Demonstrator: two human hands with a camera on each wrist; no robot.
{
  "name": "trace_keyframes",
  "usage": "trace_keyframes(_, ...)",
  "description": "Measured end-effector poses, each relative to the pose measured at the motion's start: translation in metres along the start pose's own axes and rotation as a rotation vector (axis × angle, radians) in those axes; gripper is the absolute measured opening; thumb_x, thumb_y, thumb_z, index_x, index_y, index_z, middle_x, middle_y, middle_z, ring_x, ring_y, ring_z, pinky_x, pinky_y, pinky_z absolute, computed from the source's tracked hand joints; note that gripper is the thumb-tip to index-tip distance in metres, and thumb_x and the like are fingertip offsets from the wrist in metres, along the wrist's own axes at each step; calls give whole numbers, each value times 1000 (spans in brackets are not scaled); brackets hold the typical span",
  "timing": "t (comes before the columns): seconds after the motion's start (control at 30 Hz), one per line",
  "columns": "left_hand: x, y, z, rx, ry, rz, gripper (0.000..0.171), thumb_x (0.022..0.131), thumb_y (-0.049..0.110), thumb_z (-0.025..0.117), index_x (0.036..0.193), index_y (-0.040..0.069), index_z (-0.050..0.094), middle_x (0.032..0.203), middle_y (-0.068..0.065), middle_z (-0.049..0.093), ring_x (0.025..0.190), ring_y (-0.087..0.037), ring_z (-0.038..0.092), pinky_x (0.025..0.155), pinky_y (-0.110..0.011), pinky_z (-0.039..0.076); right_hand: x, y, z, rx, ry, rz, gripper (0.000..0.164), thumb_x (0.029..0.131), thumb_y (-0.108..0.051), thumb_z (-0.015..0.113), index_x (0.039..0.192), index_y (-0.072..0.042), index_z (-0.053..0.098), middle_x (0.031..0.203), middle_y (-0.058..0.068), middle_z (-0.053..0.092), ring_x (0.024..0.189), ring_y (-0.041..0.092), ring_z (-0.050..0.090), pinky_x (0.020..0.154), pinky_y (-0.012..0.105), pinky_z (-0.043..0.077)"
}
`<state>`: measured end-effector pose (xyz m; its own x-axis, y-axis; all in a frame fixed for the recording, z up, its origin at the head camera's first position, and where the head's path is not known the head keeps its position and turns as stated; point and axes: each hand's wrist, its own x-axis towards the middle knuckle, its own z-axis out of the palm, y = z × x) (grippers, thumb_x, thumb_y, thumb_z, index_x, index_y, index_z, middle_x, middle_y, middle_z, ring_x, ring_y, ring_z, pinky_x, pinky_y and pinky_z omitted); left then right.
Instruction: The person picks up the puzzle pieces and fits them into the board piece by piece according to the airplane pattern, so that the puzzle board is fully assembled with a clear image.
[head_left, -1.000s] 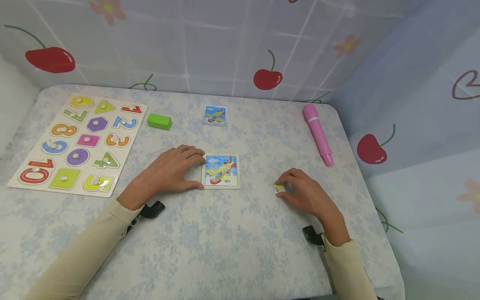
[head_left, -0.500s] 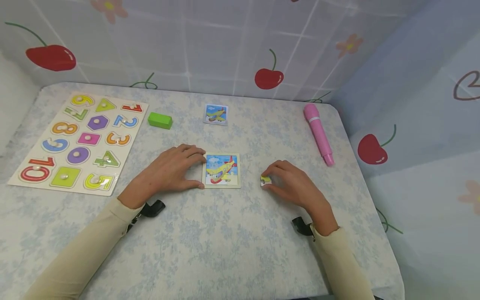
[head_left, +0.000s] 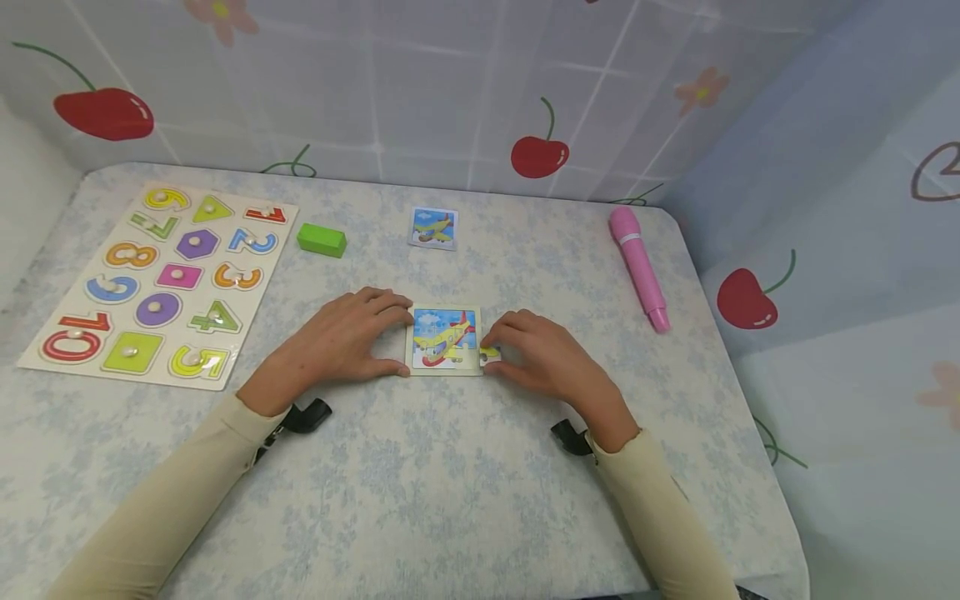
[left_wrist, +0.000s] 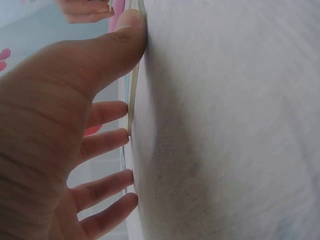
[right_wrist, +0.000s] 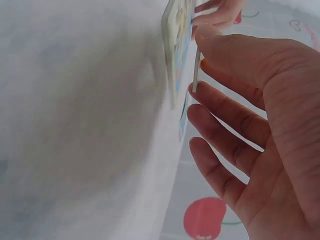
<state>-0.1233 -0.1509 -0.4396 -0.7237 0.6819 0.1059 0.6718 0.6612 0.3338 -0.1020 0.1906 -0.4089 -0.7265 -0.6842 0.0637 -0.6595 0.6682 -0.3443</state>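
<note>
A small jigsaw puzzle (head_left: 444, 339) with a yellow airplane picture in a pale frame lies mid-table; its lower right corner shows a pale gap. My left hand (head_left: 341, 337) touches the frame's left edge with thumb and fingertips, fingers fairly straight. Between thumb and fingertips my right hand (head_left: 551, 354) pinches a small yellow and white puzzle piece (head_left: 490, 356) by the frame's right edge. In the right wrist view the piece (right_wrist: 196, 72) appears edge-on, held off the tabletop. The left wrist view shows the thumb (left_wrist: 127, 30) against the frame's side.
Behind the puzzle lies a small airplane picture card (head_left: 433, 229). A green block (head_left: 322, 240) sits left of it, beside a number and shape peg board (head_left: 251, 321). A pink pen-like stick (head_left: 639, 271) lies at the right. Patterned curtains (head_left: 442, 92) border the table.
My right hand has carried the puzzle piece leftward from the right side of the table up to the frame's right edge. The left hand has stayed at the frame.
</note>
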Motion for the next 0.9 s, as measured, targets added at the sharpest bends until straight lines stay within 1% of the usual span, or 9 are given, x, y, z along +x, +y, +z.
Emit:
trace_keyframes(0.23,1,1,0,1,-7,-3,73,84,61,88,137,14,69,153,-7,58,141,-36,52,107,-57,50,15,-4,4,-20,-31,-25,28,93,-29,88,117,-17,78,118,-1,70,108,19,66,92,39,58)
trace_keyframes(0.43,1,1,0,3,-8,6,73,85,62,87,138,14,68,154,-7,58,141,-36,52,107,-57,50,23,-6,8,-31,-55,-37,27,94,-30,88,115,-16,78,118,0,70,109,20,66,92,39,57)
trace_keyframes(0.7,1,2,-1,-2,-3,10,72,85,61,87,137,14,69,153,-7,58,141,-36,53,107,-57,50,28,-11,11,-56,-99,-15,27,93,-31,88,115,-18,78,118,0,69,111,21,65,94,39,57)
trace_keyframes(0.9,1,3,-1,1,-10,7,73,86,62,86,138,14,69,153,-8,58,141,-35,52,107,-57,50,27,-12,14,-56,-91,-13,29,93,-32,88,116,-18,78,120,0,69,113,20,64,94,39,57)
